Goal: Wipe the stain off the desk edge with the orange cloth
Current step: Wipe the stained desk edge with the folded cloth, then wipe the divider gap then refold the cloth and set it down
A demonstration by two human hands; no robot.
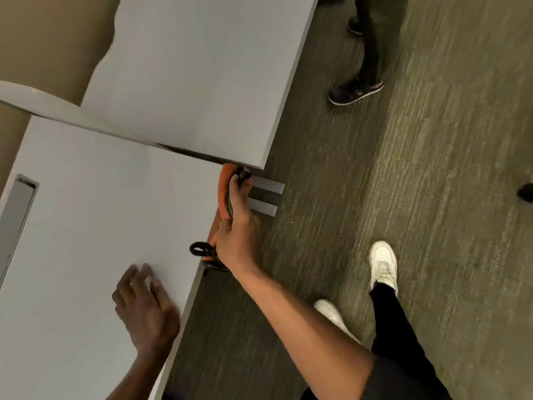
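The orange cloth [223, 192] is pressed flat against the right edge of the near white desk [101, 212], close to its far corner. My right hand [238, 226] grips the cloth from the side, fingers stretched along it. A black loop [200, 249] hangs from the cloth's near end by my wrist. My left hand [145, 307] rests flat on the desktop near the same edge, fingers spread, holding nothing. No stain can be made out; the cloth and hand hide that stretch of edge.
A second white desk [196, 82] abuts beyond a narrow gap. Two grey metal desk feet [266, 197] jut out onto the carpet beside my right hand. Another person's dark shoes [354, 90] stand farther off. My white shoes [383, 264] are on the carpet at right.
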